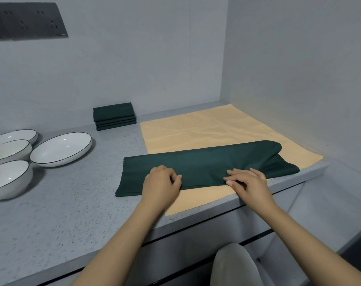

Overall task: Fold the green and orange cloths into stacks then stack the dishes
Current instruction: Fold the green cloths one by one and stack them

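a dark green cloth [206, 162], folded over into a long band, lies across the near part of an orange cloth [206, 129] that is spread flat on the grey counter [72, 213], its left end reaching past the orange one onto bare counter. the left hand [161, 182] sits on the band's near edge left of middle, fingers curled down with the thumb closing toward them, pinching the green fabric at that edge. the right hand [247, 180] is at the same near edge further right, its fingers [233, 174] bent and laid over the top layer while the thumb tucks beneath, so the hem is nipped between them. the cloth's right end bulges up in a loose, rounded fold. behind, near the back wall, a stack of folded green cloths [114, 116] stands just left of the orange cloth's far corner. to the left, well apart from the hands, a wide white plate [62, 149] and three bowls [8, 149] sit unstacked on the counter.
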Available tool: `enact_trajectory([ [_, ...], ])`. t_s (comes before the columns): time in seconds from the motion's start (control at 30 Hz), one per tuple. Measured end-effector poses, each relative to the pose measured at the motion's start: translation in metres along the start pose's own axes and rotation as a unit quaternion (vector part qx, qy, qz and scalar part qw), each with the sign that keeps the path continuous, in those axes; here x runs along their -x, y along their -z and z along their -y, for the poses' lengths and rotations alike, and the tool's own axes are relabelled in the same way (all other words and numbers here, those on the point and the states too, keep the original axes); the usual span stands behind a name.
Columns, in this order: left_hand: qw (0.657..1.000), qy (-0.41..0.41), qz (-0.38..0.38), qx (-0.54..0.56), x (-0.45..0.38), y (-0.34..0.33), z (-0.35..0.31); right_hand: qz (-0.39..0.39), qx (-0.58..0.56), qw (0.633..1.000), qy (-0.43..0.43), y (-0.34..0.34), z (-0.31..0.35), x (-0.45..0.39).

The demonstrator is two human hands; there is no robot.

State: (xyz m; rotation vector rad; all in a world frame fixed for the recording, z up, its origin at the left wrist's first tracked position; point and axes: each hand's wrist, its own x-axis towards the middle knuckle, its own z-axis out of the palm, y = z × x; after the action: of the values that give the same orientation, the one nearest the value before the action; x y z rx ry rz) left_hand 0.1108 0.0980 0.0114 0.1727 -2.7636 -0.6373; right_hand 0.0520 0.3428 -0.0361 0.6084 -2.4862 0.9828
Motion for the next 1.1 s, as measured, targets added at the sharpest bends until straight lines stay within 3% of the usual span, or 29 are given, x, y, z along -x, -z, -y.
enact_trajectory([
  [0.2,0.997,-0.049,0.055,-0.019,-0.041,-0.016,-0.029,0.006,0.001,1.000,-0.001,0.000,0.006,-0.002],
  [0.37,0.975,-0.041,0.185,-0.120,-0.073,-0.051,-0.044,0.003,-0.002,1.000,-0.011,0.001,0.004,-0.001],
  [0.47,0.969,-0.033,0.182,-0.166,-0.073,-0.062,-0.040,-0.007,0.007,1.000,-0.016,0.001,0.011,-0.001],
  [0.63,0.967,-0.040,0.178,-0.175,-0.074,-0.067,-0.040,-0.133,0.068,0.988,0.033,-0.008,0.020,-0.004],
  [0.77,0.970,-0.041,0.166,-0.173,-0.075,-0.068,-0.037,-0.155,0.064,0.985,0.036,-0.017,0.026,-0.011],
  [0.93,0.971,-0.045,0.161,-0.169,-0.076,-0.068,-0.036,-0.109,0.064,0.989,-0.073,-0.012,0.030,-0.015],
  [1.1,0.972,-0.048,0.161,-0.167,-0.076,-0.069,-0.036,-0.081,0.133,0.970,-0.187,0.014,0.007,-0.019],
])
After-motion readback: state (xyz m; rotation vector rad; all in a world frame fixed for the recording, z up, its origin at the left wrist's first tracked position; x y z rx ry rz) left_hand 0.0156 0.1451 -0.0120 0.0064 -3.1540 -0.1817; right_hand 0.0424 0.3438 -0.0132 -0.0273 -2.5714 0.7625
